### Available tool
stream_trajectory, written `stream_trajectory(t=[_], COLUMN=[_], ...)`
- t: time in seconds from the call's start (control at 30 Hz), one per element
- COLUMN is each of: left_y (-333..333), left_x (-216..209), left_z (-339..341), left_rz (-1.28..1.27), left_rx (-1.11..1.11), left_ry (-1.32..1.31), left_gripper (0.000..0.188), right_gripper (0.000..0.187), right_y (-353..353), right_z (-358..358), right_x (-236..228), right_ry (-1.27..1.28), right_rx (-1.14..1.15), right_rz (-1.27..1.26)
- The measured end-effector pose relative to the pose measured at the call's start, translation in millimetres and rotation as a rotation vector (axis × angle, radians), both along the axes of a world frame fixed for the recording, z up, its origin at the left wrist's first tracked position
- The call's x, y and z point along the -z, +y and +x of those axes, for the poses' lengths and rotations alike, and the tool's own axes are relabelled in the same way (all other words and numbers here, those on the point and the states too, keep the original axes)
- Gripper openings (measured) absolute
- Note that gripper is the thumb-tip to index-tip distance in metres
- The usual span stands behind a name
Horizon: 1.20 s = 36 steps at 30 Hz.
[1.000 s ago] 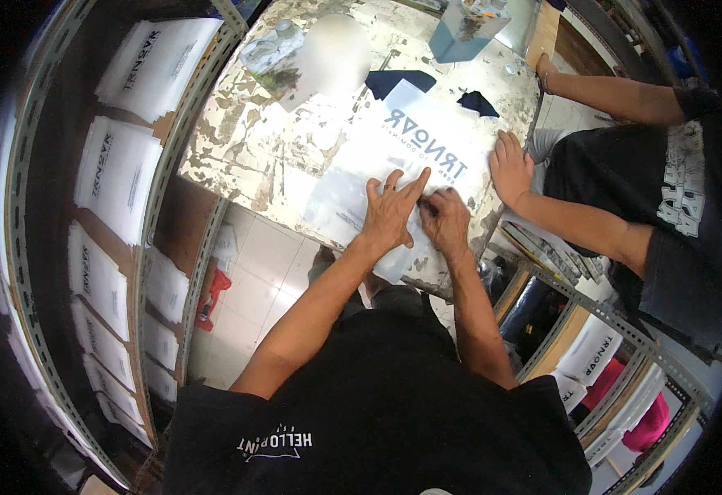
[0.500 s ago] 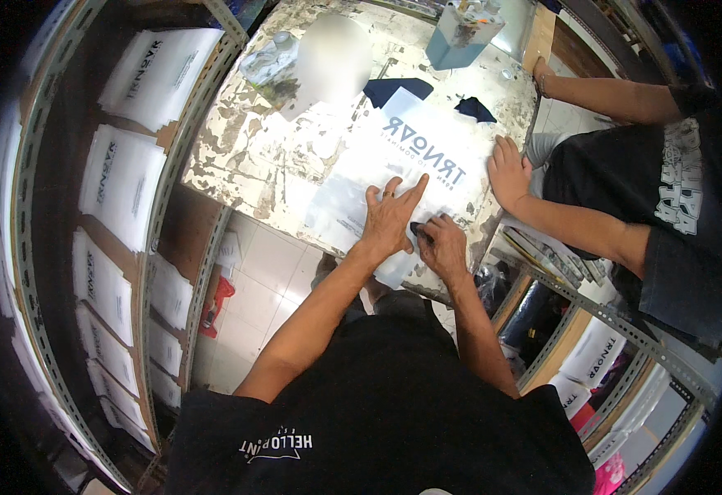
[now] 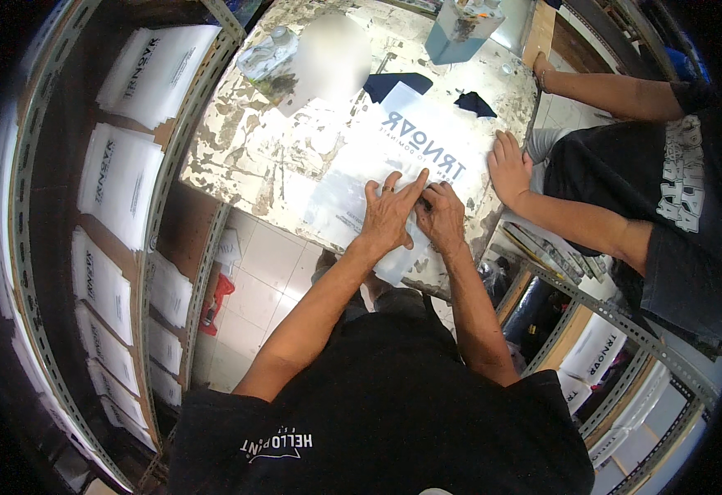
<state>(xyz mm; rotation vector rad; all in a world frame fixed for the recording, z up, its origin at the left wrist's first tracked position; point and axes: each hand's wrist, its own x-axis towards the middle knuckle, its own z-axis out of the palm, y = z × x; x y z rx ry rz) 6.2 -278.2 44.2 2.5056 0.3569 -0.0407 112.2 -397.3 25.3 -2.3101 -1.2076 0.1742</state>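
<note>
A translucent white plastic bag (image 3: pixel 351 191) with dark printed lettering lies flat on the worn, paint-flecked table (image 3: pixel 221 153) in front of me. My left hand (image 3: pixel 390 216) presses on it with fingers spread and holds nothing. Close beside its index finger, my right hand (image 3: pixel 442 216) is closed, fingers bent down at the print. A small dark thing, perhaps a scrap of cloth, shows at its fingertips; most of it is hidden. A navy cloth (image 3: pixel 398 85) lies at the bag's far edge, and a smaller navy cloth (image 3: pixel 475 104) sits to the right.
At the far side stands a container of bluish liquid (image 3: pixel 460 35); a clear plastic bottle (image 3: pixel 277 51) lies far left. A co-worker's hand (image 3: pixel 511 172) rests on the table's right edge. Metal shelves with stacked printed bags (image 3: pixel 122 186) line the left, and a metal rack (image 3: pixel 579 309) stands at right.
My right hand has moved slightly away from me, up along the bag toward the lettering, with the dark thing in its fingers. My left hand stays nearly in place.
</note>
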Motion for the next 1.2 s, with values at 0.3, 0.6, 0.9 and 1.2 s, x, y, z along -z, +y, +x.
stream_trajectory(t=[0.3,0.6,0.9,1.2], left_y=[-1.3,-0.6,-0.9,0.3], left_x=[0.4,0.9,1.1,-1.7], left_z=[-0.3,-2.0,0.1,1.0], left_rz=[0.006,-0.002,-0.003,-0.021], left_rx=[-0.016,-0.015,-0.017,-0.013], left_ry=[-0.021,-0.023,0.004,0.020], left_gripper=[0.148,0.149,0.147,0.147], right_gripper=[0.023,0.020,0.021,0.019], right_y=[-5.2,-16.3,-29.7,-31.5], right_z=[-4.1,-10.2,-18.0,-15.4], right_x=[0.2,-3.5,-2.0,-6.0], right_ry=[0.043,0.027,0.049,0.045], right_rx=[0.001,0.003,-0.010,-0.007], right_rz=[0.000,-0.018,-0.023,-0.045])
